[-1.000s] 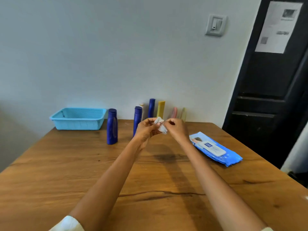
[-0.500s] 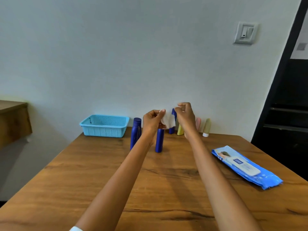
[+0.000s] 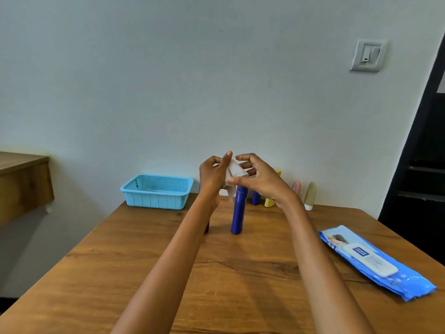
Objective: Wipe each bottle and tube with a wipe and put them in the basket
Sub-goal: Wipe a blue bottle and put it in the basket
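Note:
Both my hands are raised over the middle of the table with a small white wipe (image 3: 233,173) pinched between them. My left hand (image 3: 213,175) grips its left side and my right hand (image 3: 258,180) grips its right side. Just below and behind the hands stands a dark blue bottle (image 3: 238,210). A second blue bottle (image 3: 206,227) is mostly hidden behind my left forearm. Further back near the wall are another blue bottle (image 3: 255,198), a yellow tube (image 3: 269,202), a pink tube (image 3: 296,187) and a beige tube (image 3: 310,195). The light blue basket (image 3: 156,192) sits at the table's far left.
A blue pack of wipes (image 3: 375,261) lies on the right side of the wooden table (image 3: 120,273). A wooden shelf (image 3: 22,184) juts out at the left. A dark door (image 3: 423,165) stands at the right, with a wall switch (image 3: 368,55) above.
The view has tilted up and swung left. My hands have kept working the wipe between them and shifted its folds; the wipe now hangs a little lower in front of the blue bottle.

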A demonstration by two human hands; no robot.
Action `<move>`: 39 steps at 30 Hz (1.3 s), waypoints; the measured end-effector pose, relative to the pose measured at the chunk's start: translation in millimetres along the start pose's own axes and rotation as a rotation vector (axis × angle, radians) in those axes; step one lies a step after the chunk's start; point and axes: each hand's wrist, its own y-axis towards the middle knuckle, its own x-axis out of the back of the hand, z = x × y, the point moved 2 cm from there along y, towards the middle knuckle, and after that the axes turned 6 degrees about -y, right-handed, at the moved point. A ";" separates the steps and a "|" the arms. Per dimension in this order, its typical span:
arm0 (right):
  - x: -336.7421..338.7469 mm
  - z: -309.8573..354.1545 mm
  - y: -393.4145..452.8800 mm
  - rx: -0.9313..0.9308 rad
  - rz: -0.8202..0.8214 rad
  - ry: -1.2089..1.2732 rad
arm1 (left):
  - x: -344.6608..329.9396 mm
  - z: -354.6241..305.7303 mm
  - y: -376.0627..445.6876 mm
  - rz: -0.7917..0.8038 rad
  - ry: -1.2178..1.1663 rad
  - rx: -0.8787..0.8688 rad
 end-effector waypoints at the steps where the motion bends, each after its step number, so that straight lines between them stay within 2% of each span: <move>1: -0.3 -1.1 -0.7 -0.003 -0.002 0.034 | 1.8 -1.8 1.1 0.023 0.014 0.008; 6: -7.6 -2.6 -4.1 -0.028 -0.127 0.204 | 18.6 -5.8 4.6 0.132 0.177 0.006; 10: -9.3 1.0 -1.5 -0.216 -0.203 0.409 | 45.8 -7.2 15.5 0.002 0.365 -0.106; 15: -18.0 4.3 -1.3 -0.281 -0.099 0.527 | 86.5 6.9 18.2 -0.029 0.466 -0.095; 17: -22.4 5.1 -2.0 -0.286 -0.092 0.515 | 98.3 19.6 16.0 0.048 0.496 -0.042; 20: -24.5 1.8 1.0 -0.291 -0.143 0.460 | 105.3 34.4 13.4 0.259 0.525 0.010; 23: -24.7 -1.9 2.9 -0.260 -0.201 0.311 | 99.9 31.9 14.0 0.435 0.568 0.029; 26: -27.6 -4.9 2.2 -0.221 -0.223 0.248 | 90.7 24.6 20.6 0.517 0.624 0.004; 29: -29.8 -7.1 2.6 -0.219 -0.264 0.258 | 86.5 21.5 27.8 0.527 0.691 -0.059; 32: -30.4 -7.3 4.4 -0.197 -0.309 0.274 | 86.6 19.7 31.6 0.497 0.658 -0.112; 36: -30.5 -7.0 6.0 -0.153 -0.379 0.294 | 87.9 7.1 32.4 0.373 0.350 -0.133; 39: -33.1 -9.0 7.7 -0.111 -0.378 0.348 | 85.7 -1.8 29.6 0.368 0.225 -0.153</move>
